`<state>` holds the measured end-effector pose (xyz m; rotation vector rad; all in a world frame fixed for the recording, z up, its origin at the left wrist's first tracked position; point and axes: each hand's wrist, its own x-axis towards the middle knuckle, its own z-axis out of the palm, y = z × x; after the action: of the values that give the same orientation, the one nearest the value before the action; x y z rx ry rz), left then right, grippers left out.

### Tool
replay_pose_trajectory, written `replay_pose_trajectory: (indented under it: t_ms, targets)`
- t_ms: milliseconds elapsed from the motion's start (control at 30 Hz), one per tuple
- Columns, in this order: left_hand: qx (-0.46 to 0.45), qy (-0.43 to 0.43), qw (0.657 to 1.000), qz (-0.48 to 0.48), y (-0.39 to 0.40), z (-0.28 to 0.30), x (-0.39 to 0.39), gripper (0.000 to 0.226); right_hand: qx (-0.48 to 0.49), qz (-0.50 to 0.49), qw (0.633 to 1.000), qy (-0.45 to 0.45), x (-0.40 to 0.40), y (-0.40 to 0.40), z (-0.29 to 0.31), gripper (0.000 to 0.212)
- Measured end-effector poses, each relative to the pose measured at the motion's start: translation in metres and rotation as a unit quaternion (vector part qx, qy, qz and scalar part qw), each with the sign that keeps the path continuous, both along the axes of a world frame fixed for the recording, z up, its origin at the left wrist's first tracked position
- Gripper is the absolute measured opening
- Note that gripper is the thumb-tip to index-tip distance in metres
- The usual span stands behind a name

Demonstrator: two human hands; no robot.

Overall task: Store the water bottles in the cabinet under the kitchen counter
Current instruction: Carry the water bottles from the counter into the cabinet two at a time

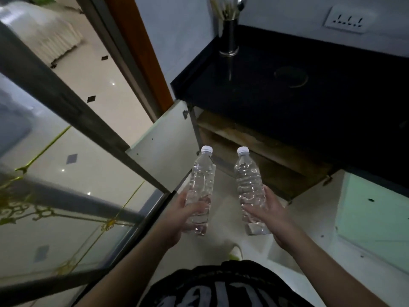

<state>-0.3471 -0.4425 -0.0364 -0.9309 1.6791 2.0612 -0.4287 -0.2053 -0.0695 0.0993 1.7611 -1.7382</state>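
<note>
You have one wide-angle view only, worn on your head and tilted steeply forward and down, so your own forearms run up from the bottom edge to your left hand (177,214) and right hand (273,214) near the middle of the picture. The hands sit close to the lens. Beyond them the view reaches the open cabinet (254,151) and dark counter (287,96), with a glass door (66,173) left of your left hand.

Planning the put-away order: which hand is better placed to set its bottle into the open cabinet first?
Probably the right hand: its bottle is beside the cabinet opening, while the left hand and its bottle sit nearer the open door.
</note>
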Motion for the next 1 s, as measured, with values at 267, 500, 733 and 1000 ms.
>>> replay_pose_trajectory:
  t_ms: [267, 500, 733, 1000]
  targets:
    - [0.003, -0.021, 0.998, -0.056, -0.054, -0.030, -0.058, 0.050, 0.069, -0.032, 0.997, -0.008, -0.017, -0.039, -0.008, 0.065]
    - [0.014, -0.007, 0.990, -0.143, -0.133, -0.054, -0.106, 0.041, 0.129, -0.155, 0.979, -0.034, -0.038, -0.111, -0.022, 0.054]
    - [0.033, -0.066, 0.977, -0.199, -0.181, -0.086, -0.151, 0.042, 0.123, -0.243, 0.961, -0.048, -0.061, -0.160, -0.035, 0.051]
    - [0.036, -0.077, 0.973, -0.217, -0.162, -0.175, -0.225, 0.058, 0.016, -0.324, 0.939, -0.113, -0.105, -0.165, -0.123, 0.047]
